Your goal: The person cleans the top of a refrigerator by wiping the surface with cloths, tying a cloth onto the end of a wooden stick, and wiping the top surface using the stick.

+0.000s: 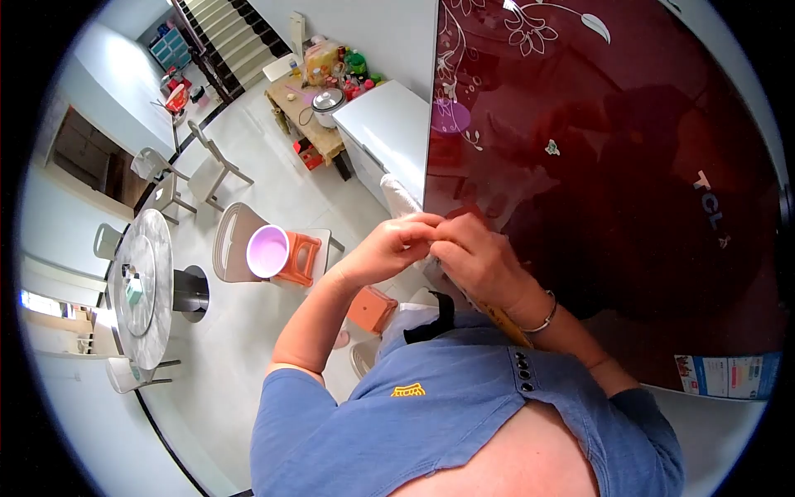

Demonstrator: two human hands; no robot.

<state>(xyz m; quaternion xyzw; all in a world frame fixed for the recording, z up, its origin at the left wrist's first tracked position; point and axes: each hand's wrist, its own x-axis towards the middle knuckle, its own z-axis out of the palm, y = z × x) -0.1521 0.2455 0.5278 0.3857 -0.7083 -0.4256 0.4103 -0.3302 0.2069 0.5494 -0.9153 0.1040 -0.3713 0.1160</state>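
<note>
Through the head camera I have both hands at the middle of the frame, brought together at the fingertips. The left hand point(389, 248) reaches in from the lower left with its fingers bent inward; the right hand point(487, 263), a bracelet point(543, 315) at its wrist, meets it with fingers curled. Neither is spread, but the knuckles hide the tips from me, so I cannot tell what they pinch, if anything. A white thing point(400, 197) sits at the centre, just above the left hand as I see it, partly covered by that hand; it is too blurred for me to name. A yellow strip point(507, 326) runs below the right wrist towards the blue shirt point(364, 427).

The right half of my view is filled by a glossy dark red door point(513, 91) with pale flower patterns, the letters TCL point(708, 199) and a label point(729, 377) at lower right. Left of the door, at upper centre, stands a white chest point(393, 120), and beside it a bench point(290, 95) carrying a cooker point(329, 103), bottles and bags. Left of centre, a lilac basin point(268, 252) rests against an orange stool point(303, 258) on a chair point(234, 236). A round bench point(164, 286) stands at the far left, and stairs point(228, 37) rise at upper left.
</note>
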